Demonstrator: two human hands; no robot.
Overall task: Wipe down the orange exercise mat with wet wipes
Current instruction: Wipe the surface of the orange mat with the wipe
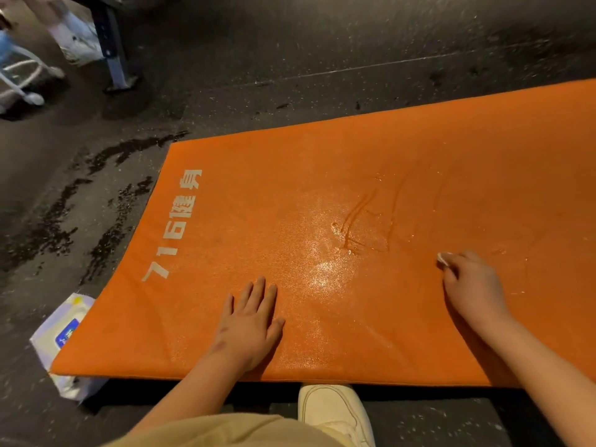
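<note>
Wetness shines across the middle of the orange exercise mat (290,175), which lies flat on the dark speckled floor (290,59) and runs out of view at the right. Curved wet streaks (361,230) mark its surface just beyond the right hand. White lettering (175,224) runs along the mat's left end.

The left hand (250,321) rests palm down on the mat near its near edge, with fingers straight and slightly spread, holding nothing. The right hand (474,282) is further right on the mat, its fingers curled around a wet wipe (442,258). Only a small white bunch of the wipe shows past the fingertips, pressed against the mat.

A white pack of wipes (61,330) with a blue label lies on the floor at the mat's near left corner, partly covered by the mat's edge. A white shoe (332,411) stands just beside the near edge, between the two forearms, and a beige trouser leg (225,430) fills the bottom of the view.

Dark wet patches (58,221) spread over the floor to the left of the mat. Well apart, at the top left, a dark metal post (113,43) stands on the floor next to a blurred white frame (22,72). Nothing lies on the mat itself apart from the hands and the wipe.
</note>
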